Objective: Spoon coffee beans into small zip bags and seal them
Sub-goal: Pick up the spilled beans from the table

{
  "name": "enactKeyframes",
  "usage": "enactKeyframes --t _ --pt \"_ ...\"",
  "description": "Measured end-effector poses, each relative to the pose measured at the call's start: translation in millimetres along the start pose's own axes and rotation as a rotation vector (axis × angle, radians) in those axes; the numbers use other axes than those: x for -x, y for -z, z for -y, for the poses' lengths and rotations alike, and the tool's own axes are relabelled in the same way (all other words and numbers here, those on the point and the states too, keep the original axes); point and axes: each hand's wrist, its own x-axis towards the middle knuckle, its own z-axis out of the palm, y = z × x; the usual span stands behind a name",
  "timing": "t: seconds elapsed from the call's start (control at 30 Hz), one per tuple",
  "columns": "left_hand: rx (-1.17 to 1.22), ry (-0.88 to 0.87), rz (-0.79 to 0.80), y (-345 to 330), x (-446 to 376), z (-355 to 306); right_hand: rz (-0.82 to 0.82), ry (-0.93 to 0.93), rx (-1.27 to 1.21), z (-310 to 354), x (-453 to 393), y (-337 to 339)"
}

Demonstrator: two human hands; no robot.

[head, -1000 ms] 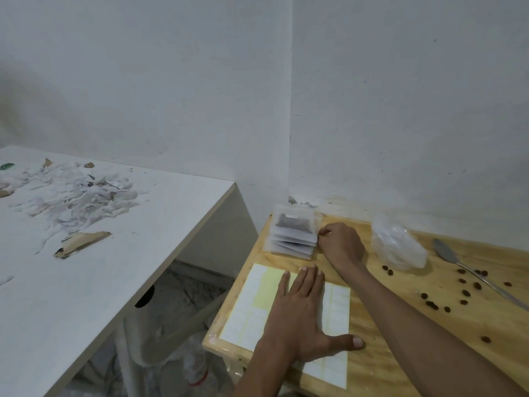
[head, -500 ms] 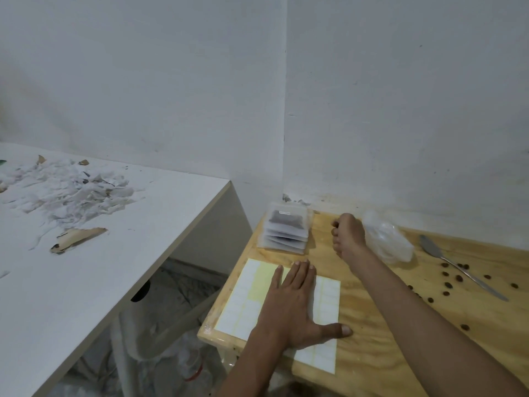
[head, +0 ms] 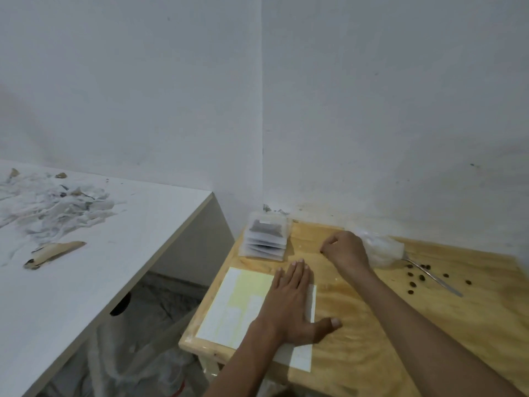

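Wooden counter (head: 400, 325) in a white corner, seen from above. Nearest, found the left hand (head: 289, 305) spread wide and flat, pressing on a sheet of white stickers (head: 237, 305) by the front edge. Held nothing.

Further in, saw the right hand (head: 346, 249) curled up low over the wood, between the pile of small zip bags (head: 267, 237) and a crumpled clear bag (head: 383, 250). Could not tell if it pinched anything.

Off to the right, spotted loose coffee beans (head: 423, 267) dotted on the wood, with a metal spoon (head: 429, 275) lying among them, bowl end tucked by the clear bag.

At the back by the wall, saw the zip bags leaning in a neat pile, with something dark inside the top one. Judged those bags to be thin, soft and slippy, so best pinched by the top strip with two fingers. Judged the beans to be light, hard and quick to roll, so better scooped than picked up.

Far left, noticed a white counter (head: 114, 253) with torn paper scraps (head: 51, 207).
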Motion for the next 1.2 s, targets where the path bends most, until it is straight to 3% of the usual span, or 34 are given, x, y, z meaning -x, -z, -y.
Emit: enactKeyframes --t 0.13,0.5,0.6,0.67,0.73,0.87,0.97,1.03,1.1,1.2 --pt "-0.033 -0.027 0.023 -10 -10 -13 -0.033 0.040 0.183 -8 6 -7" --pt "-0.076 -0.019 0.013 -14 -12 -12 -0.037 0.128 0.259 -1 11 -14" --pt "-0.062 -0.015 0.016 -12 -11 -12 -0.024 -0.006 -0.210 10 17 -7" --pt "-0.059 -0.010 0.029 -12 -11 -12 0.063 -0.279 -0.747 17 18 4" --pt "-0.061 -0.005 0.037 -11 -11 -13 0.161 -0.471 -1.116 16 21 16" --pt "-0.095 -0.001 0.049 -10 -12 -16 0.203 -0.541 -1.354 1 31 41" --pt "-0.090 0.022 0.063 -8 -13 -17 0.187 -0.562 -1.225 -15 37 52" --pt "-0.074 0.030 0.057 -7 -14 -19 0.111 -0.458 -0.840 -25 42 56" --pt "-0.070 0.041 0.038 -9 -15 -22 -0.003 -0.229 -0.353 -34 46 51" --pt "-0.093 0.045 0.012 -13 -15 -23 -0.073 -0.032 0.025 -39 47 41"
